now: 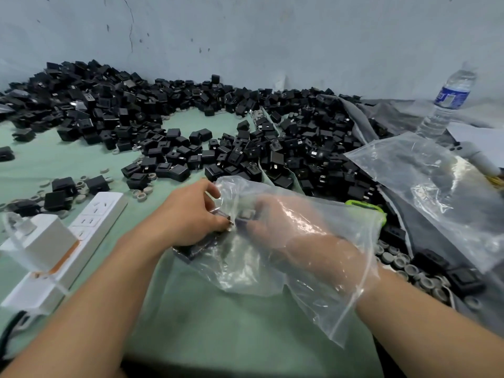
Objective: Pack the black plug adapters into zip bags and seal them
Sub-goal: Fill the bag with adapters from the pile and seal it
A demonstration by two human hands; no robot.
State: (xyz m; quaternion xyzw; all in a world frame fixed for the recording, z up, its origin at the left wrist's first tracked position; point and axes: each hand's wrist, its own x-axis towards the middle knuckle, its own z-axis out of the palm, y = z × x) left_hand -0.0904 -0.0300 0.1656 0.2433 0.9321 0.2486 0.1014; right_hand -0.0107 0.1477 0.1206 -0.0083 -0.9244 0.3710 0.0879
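Packing in progress, head view. The left hand (191,214) is clenched around a black adapter (222,218), its metal prongs pointing toward the mouth of a clear zip bag (245,274). The right hand (286,222) is pushed inside that bag up to the wrist, with its fingers curled toward the grip from the opposite side. Whether it pinches the adapter through the film or only holds the bag open cannot be told, as the plastic blurs it.

Just below the grip lie a few dark blocks (196,249), and whether they are in the bag or under it is unclear. Beyond the grip, and spreading to both sides of it, a large heap of loose adapters (163,118) covers the green table (218,336). To the right of the grip lies a second bag (422,186), flat and apparently unfilled, with grey rings (403,263) near it. Farther right stands a water bottle (450,99), and to the left of the grip lies a white power strip (90,222).

Judged progress is early. No sealed bag is visible, the bag in hand is open and nearly unfilled, and almost the whole heap awaits bagging and sealing.
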